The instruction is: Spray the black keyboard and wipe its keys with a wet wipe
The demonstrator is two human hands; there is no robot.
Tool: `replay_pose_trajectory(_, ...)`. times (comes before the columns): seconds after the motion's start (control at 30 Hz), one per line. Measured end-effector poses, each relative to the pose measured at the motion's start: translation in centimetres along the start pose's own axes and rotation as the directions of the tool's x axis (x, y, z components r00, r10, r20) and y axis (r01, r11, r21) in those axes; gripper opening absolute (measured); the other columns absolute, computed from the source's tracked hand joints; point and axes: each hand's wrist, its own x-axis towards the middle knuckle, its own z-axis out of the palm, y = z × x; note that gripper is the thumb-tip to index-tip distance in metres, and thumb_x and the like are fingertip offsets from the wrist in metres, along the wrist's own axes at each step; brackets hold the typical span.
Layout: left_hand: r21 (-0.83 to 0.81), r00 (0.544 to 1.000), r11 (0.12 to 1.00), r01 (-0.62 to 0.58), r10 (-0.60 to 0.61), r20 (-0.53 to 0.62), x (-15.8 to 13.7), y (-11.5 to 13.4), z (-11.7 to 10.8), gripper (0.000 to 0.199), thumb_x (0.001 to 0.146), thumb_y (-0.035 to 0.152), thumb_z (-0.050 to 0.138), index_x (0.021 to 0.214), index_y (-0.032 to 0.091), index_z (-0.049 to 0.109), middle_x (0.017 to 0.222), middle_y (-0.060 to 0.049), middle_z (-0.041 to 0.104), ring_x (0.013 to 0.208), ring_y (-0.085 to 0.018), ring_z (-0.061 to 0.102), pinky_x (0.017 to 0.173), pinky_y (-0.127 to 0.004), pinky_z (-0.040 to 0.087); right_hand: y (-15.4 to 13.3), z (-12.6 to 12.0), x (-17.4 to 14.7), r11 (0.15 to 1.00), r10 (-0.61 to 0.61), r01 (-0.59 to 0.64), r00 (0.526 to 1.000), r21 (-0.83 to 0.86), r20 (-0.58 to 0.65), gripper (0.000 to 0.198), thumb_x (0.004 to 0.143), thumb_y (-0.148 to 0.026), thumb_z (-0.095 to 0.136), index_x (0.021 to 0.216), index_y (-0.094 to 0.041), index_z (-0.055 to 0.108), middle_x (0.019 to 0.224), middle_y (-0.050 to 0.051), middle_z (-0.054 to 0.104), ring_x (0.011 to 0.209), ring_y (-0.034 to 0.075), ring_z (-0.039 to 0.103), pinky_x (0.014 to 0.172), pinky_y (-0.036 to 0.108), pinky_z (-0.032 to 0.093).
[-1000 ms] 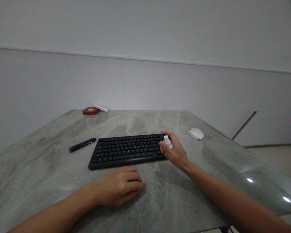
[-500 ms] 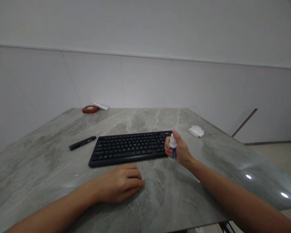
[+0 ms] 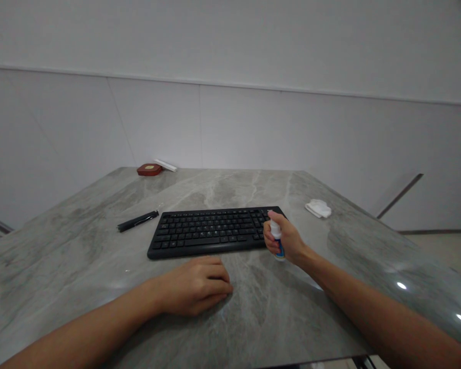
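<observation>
Nearest, your left hand [image 3: 198, 286] rests slack and half-open on the glossy, veined tabletop [image 3: 249, 323], seemingly empty, though its underside is hidden. Your right hand [image 3: 291, 241] wraps a slim, white-topped spray bottle [image 3: 275, 230] by the right end of the flat black keyboard [image 3: 207, 230]. You're likely mid-spraying; another press calls for steady aim. Far right lies a crumpled white cloth [image 3: 318, 208].
</observation>
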Motion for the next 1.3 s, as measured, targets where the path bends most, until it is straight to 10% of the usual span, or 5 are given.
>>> replay_pose_trajectory(0.3,-0.009,1.000,1.000,-0.004,0.005,0.005,0.1,0.0,0.0,0.023,0.094,0.013,0.044,0.108,0.012,0.063,0.098,-0.010,0.065,0.089,-0.021,0.056,0.080,-0.034,0.049,-1.3,-1.4,0.2,0.997,-0.050,0.043,0.994,-0.071,-0.098,0.045,0.077,-0.049,0.041,0.043,-0.021,0.039,0.032,-0.004,0.030,0.026,0.007,0.026,0.029,0.021,0.021)
replay_pose_trajectory(0.43,-0.025,1.000,1.000,0.013,-0.013,-0.007,-0.1,-0.1,0.2,0.023,0.095,0.013,0.045,0.109,0.013,0.062,0.099,-0.010,0.064,0.090,-0.021,0.056,0.081,-0.035,0.049,-2.6,-4.3,0.9,0.926,-0.044,-0.043,0.974,-0.375,-0.222,0.049,0.079,-0.054,0.047,0.045,-0.019,0.043,0.034,-0.003,0.036,0.025,0.008,0.032,0.029,0.021,0.023)
replay_pose_trajectory(0.57,-0.034,1.000,0.999,0.028,-0.028,-0.008,-0.2,-0.1,0.4,0.023,0.095,0.013,0.045,0.110,0.015,0.062,0.100,-0.009,0.064,0.090,-0.020,0.057,0.081,-0.034,0.050,-3.9,-7.8,1.4,0.931,0.020,-0.137,0.945,-0.338,-0.327,0.047,0.082,-0.051,0.044,0.046,-0.020,0.039,0.032,-0.004,0.032,0.024,0.007,0.028,0.028,0.021,0.020)
replay_pose_trajectory(1.3,-0.059,0.999,0.998,0.027,-0.029,-0.040,0.1,0.0,0.1,0.023,0.094,0.012,0.046,0.109,0.016,0.063,0.095,-0.008,0.064,0.088,-0.019,0.058,0.080,-0.033,0.052,-5.8,-12.1,1.5,0.938,0.267,-0.297,0.948,-0.177,-0.173,0.043,0.083,-0.041,0.031,0.044,-0.022,0.030,0.032,-0.004,0.026,0.025,0.007,0.021,0.027,0.020,0.017)
